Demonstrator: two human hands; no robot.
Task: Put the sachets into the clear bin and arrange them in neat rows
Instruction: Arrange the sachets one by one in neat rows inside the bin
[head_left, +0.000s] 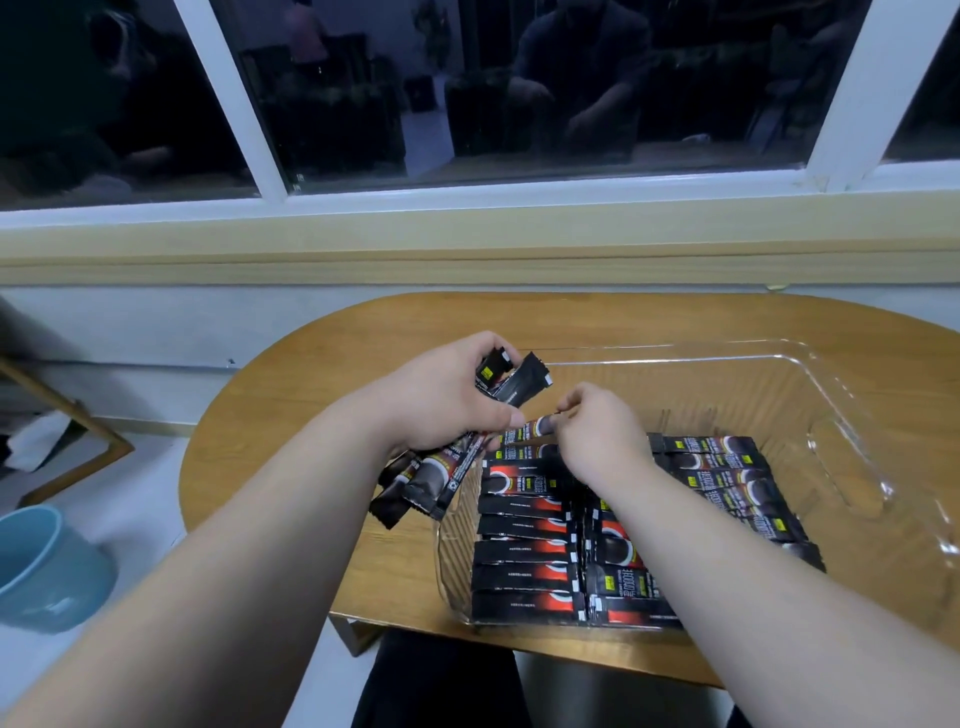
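Left grip curls round a bundle of sachets — right grip pinches a single sachet over the clear bin.

There are one left hand and one right hand, one clear bin, one wooden table, one blue pot at the near left, three rows of sachets with about seven showing in the left row, one bundle of several overlapping ones, and one single sachet.
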